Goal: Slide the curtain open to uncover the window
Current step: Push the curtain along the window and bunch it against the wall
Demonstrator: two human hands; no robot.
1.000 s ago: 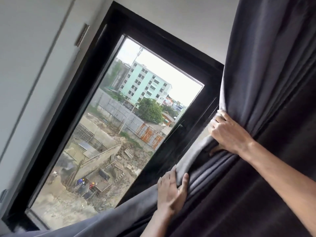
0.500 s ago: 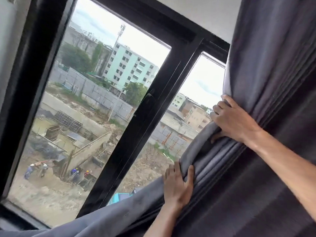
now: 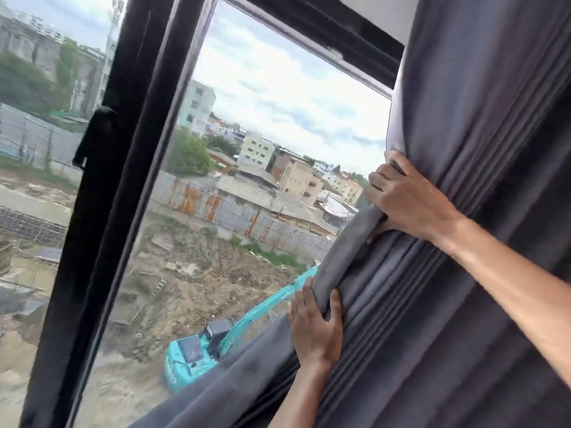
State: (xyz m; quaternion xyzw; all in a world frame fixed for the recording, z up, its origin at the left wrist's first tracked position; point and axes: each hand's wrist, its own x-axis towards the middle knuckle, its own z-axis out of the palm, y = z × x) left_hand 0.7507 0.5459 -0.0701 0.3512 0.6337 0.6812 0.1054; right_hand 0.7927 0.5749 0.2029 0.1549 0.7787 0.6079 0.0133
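Hidden or cut off: the right part of the window lies behind the curtain; the curtain's top and bottom run past the picture edges, so its rail cannot be seen. The left pane is cropped by the left edge and blurred. The fingertips of both hands are tucked into folds.
Curtain: dark grey, bunched in pleats over the right half of the view, its leading edge running diagonally from the upper right down toward the bottom centre.
Right hand: closed around the curtain's leading edge, high up, fingers wrapped over the fold, thumb underneath.
Left hand: lower down, clamped on the same edge, thumb on one side of the gathered fold and fingers on the other.
Around: a black window frame stands as a thick upright bar between the two panes, with a dark handle on its left side. Through the glass, a teal excavator sits on bare earth, partly covered by the curtain's lower edge; a fence and low buildings lie beyond.
Change: compared with half a second ago, more of the right pane is uncovered, the excavator has come into view, and the frame bar sits further left in the picture.
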